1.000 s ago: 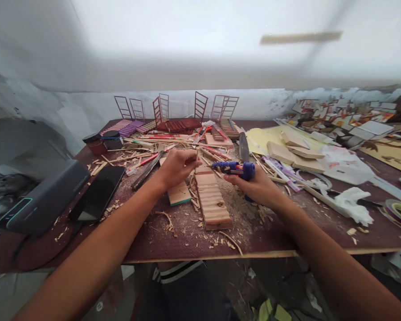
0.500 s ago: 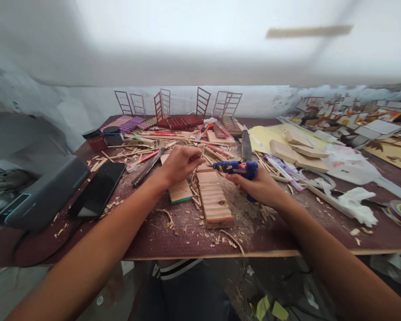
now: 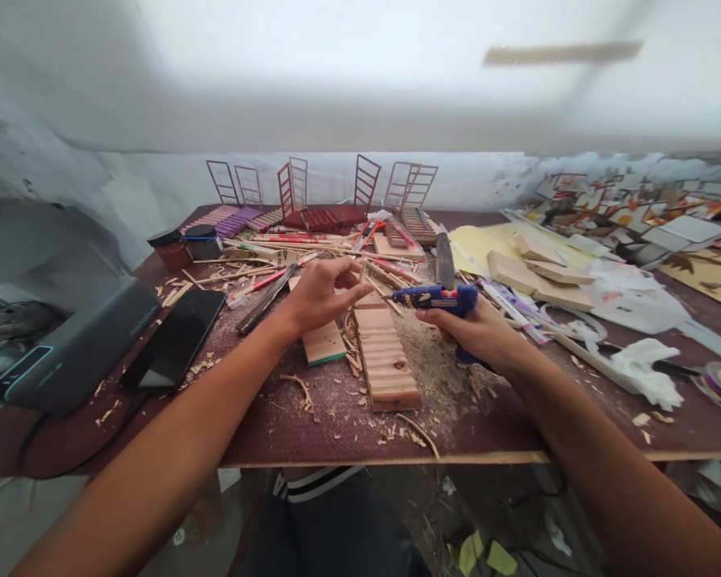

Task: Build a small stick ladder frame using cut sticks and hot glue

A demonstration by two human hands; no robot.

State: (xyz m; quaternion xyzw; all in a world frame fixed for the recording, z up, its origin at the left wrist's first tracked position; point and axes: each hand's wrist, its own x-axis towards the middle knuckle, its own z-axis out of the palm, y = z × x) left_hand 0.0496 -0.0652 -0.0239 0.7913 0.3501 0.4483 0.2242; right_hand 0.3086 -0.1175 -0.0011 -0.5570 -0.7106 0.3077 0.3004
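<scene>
My right hand [image 3: 486, 332] is wrapped around a blue hot glue gun [image 3: 438, 298], its nozzle pointing left. My left hand [image 3: 324, 298] hovers to the left of that nozzle, with thumb and fingers spread apart. By its fingertips is a short thin wooden stick [image 3: 364, 272], roughly upright; whether a finger touches it is unclear. Beneath lies a ridged wooden block [image 3: 388, 353], lengthwise toward me. A flat wooden piece with a green edge [image 3: 325, 344] rests to its left, partly below my left hand.
Wood shavings and thin sticks litter the brown table [image 3: 264, 433]. A knife [image 3: 267, 299] and a phone [image 3: 174, 340] lie at left, near a dark speaker-like box [image 3: 84, 344]. Small ladder-like frames [image 3: 366, 180] stand at the back. Wooden blocks [image 3: 510, 272] and plastic [image 3: 628, 296] occupy the right.
My left fingers have parted from their pinch around the small stick. The glue gun in my right hand has shifted slightly right, away from the stick.
</scene>
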